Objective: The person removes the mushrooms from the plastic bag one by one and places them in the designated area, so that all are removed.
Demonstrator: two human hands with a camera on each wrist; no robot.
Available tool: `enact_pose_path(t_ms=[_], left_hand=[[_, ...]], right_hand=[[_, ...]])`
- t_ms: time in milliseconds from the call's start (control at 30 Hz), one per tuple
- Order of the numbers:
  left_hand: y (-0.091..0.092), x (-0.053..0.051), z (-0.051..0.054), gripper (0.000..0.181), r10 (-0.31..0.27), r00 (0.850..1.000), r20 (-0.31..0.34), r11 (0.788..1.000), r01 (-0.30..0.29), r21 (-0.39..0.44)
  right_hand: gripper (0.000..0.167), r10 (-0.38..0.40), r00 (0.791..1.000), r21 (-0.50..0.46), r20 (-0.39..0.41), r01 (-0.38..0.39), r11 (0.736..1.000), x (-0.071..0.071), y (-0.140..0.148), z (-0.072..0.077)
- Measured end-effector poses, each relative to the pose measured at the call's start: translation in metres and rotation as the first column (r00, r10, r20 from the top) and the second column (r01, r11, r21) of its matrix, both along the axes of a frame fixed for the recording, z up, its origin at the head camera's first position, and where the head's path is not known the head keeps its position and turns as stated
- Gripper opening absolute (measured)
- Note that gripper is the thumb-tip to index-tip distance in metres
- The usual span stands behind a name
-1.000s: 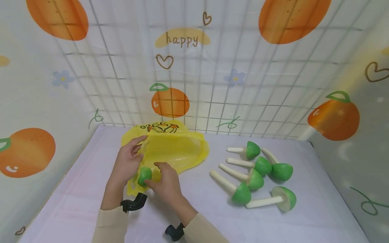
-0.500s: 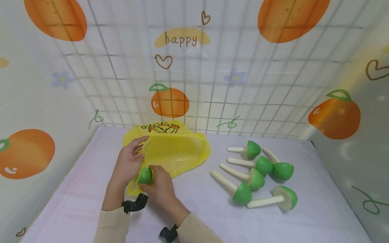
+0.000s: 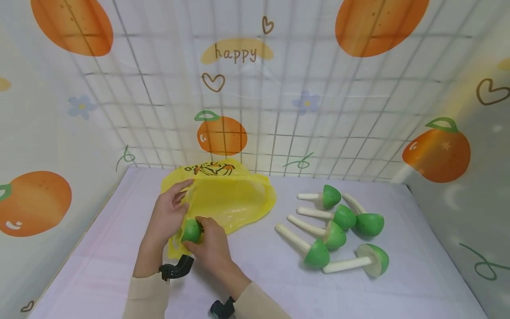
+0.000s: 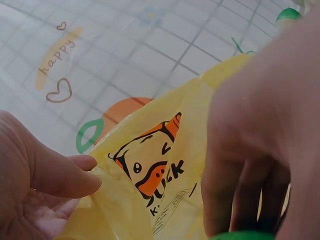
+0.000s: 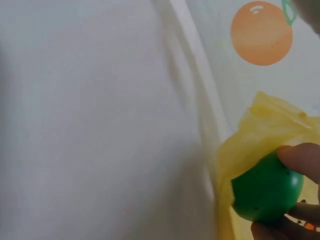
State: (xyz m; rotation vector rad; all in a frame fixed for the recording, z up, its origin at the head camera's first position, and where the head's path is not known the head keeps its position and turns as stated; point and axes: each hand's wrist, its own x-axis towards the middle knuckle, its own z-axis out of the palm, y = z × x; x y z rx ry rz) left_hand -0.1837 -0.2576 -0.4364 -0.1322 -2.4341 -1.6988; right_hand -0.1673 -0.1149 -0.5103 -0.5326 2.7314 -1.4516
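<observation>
A yellow plastic bag [image 3: 231,199] with a printed duck lies flat at the back left of the table. My left hand [image 3: 165,215] pinches its near left edge between thumb and fingers; the left wrist view shows the thumb [image 4: 75,177] on the film. My right hand [image 3: 213,243] grips the speckled green cap of a toy mushroom [image 3: 192,231] at the bag's near left part. In the right wrist view, yellow film wraps one side of that green cap [image 5: 267,192], with thumb and fingers round it. Its stem is hidden.
Several more green-capped toy mushrooms [image 3: 318,254] with white stems lie on the right half of the white-covered table [image 3: 418,283]. Behind stands a wire grid covered by a sheet [image 3: 279,110] printed with oranges.
My right hand has moved a little left, and its fingers have come round the green mushroom cap. My left hand keeps its hold on the bag.
</observation>
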Motion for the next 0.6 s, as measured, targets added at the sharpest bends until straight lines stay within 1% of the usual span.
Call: enact_pose_path(t_ms=[133,333,500,600], left_hand=[[0.001,0.001,0.000,0.059,0.003,1.000,0.000,1.000,-0.003,-0.011],[0.001,0.001,0.001,0.059,-0.006,1.000,0.002,1.000,0.006,0.006],[0.002,0.002,0.002,0.059,-0.009,1.000,0.001,1.000,0.009,0.001],[0.003,0.002,0.003,0.059,-0.003,1.000,0.014,1.000,0.003,0.006]], right_hand=[[0.062,-0.006,1.000,-0.014,-0.026,0.005,1.000,0.003,0.010,0.007],[0.063,-0.028,0.999,-0.043,-0.040,0.026,0.999,0.006,0.027,0.014],[0.064,-0.040,0.998,-0.083,-0.043,0.036,0.996,0.008,0.044,0.025],[0.064,-0.046,0.998,-0.112,-0.050,0.041,0.993,0.009,0.055,0.033]])
